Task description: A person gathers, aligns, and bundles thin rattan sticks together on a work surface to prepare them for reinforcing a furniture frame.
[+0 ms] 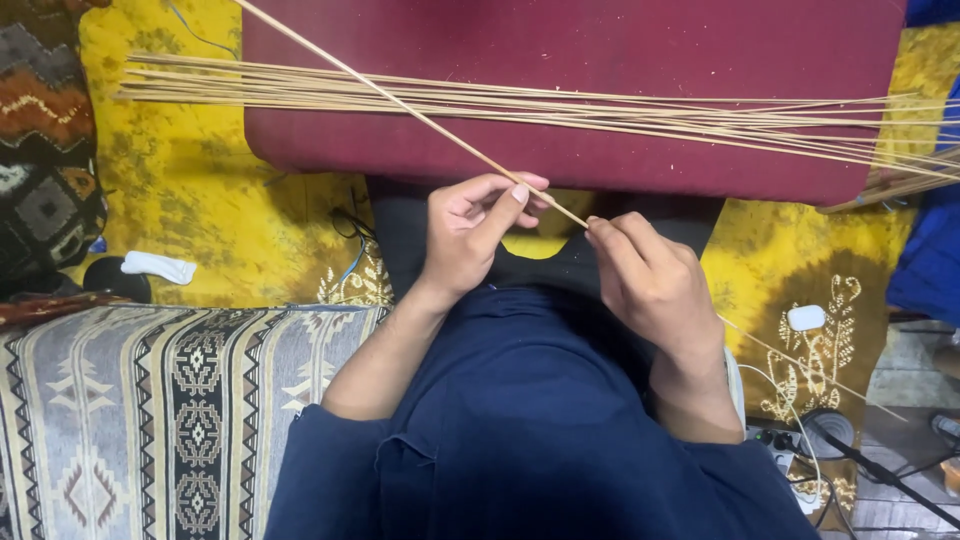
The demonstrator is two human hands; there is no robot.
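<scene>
My left hand (470, 232) pinches a long thin bamboo strip (400, 100) between thumb and forefinger. The strip runs from the upper left down to my right hand (650, 285), which grips it near its fingertips and hides it before it comes out lower right. A bundle of similar thin strips (560, 106) lies across a dark red cushion (600, 50) just beyond both hands.
A yellow patterned cloth (190, 190) covers the floor. A grey patterned woven rug (150, 410) lies at lower left, a white object (158, 266) near it. A small white device (806, 317), cables and a plug strip (800, 450) sit at lower right.
</scene>
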